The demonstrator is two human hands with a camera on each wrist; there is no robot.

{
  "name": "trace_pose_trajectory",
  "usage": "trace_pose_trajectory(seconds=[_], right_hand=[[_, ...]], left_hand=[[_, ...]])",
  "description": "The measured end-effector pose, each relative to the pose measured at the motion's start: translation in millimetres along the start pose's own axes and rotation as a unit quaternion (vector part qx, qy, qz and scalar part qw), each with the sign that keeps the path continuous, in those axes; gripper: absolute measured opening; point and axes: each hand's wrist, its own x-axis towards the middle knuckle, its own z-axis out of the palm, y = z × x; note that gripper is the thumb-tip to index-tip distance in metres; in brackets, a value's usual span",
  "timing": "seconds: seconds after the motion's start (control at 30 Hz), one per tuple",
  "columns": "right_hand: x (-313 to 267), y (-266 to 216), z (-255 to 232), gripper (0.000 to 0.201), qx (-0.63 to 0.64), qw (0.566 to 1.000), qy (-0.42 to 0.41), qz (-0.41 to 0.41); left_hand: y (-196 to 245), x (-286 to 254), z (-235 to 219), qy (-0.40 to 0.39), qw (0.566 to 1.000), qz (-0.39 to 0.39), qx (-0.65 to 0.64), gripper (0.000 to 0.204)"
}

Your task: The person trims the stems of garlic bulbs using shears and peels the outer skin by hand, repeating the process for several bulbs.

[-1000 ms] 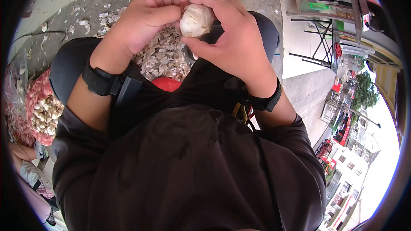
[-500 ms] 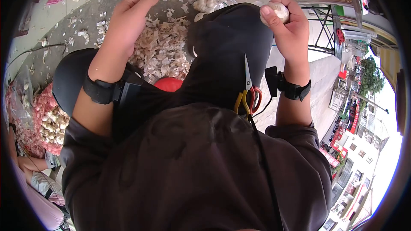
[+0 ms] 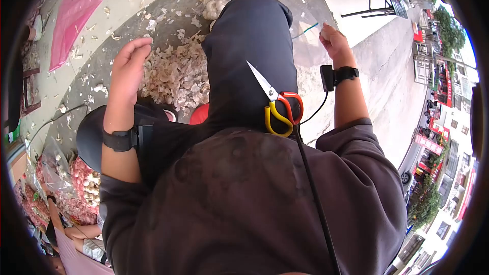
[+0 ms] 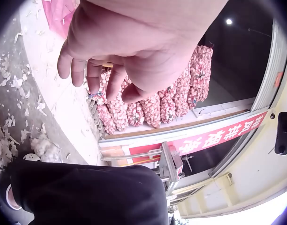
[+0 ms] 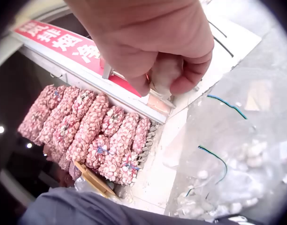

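Note:
My right hand (image 3: 336,45) is held out past the right knee. In the right wrist view its thumb and fingers grip a whitish garlic bulb (image 5: 165,76), mostly hidden by the hand. Below it lies a clear plastic bag (image 5: 190,173) with pale bulbs inside. My left hand (image 3: 128,69) hovers beside a heap of dry garlic skins (image 3: 175,79), its fingers loosely bent around nothing. Scissors (image 3: 273,94) with red and yellow handles lie across the right thigh, blades pointing forward.
Another bag of garlic (image 3: 216,4) sits on the floor beyond the knee. Stacked net sacks of garlic (image 5: 89,129) stand by a doorway. At the left are a pink plastic sheet (image 3: 79,12) and an opened garlic sack (image 3: 90,191). A black cable (image 3: 318,183) runs over the shirt.
Both hands were together at the garlic bulb. The right hand has carried it away to the right, past the knee. My left hand has drawn back leftward, and the scissors have come into view.

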Motion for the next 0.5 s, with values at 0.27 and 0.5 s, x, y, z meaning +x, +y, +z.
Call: trace_pose_trajectory(seconds=[0.27, 0.5], right_hand=[[38.5, 71.8, -13.1, 0.025, 0.126, 0.976, 0.079, 0.158], [-4.1, 40.7, 9.6, 0.03, -0.095, 0.995, -0.023, 0.014]], left_hand=[[-4.8, 9.4, 10.5, 0.0, 0.999, 0.019, 0.026, 0.021], [-7.0, 15.4, 5.8, 0.008, 0.999, 0.041, 0.006, 0.021]])
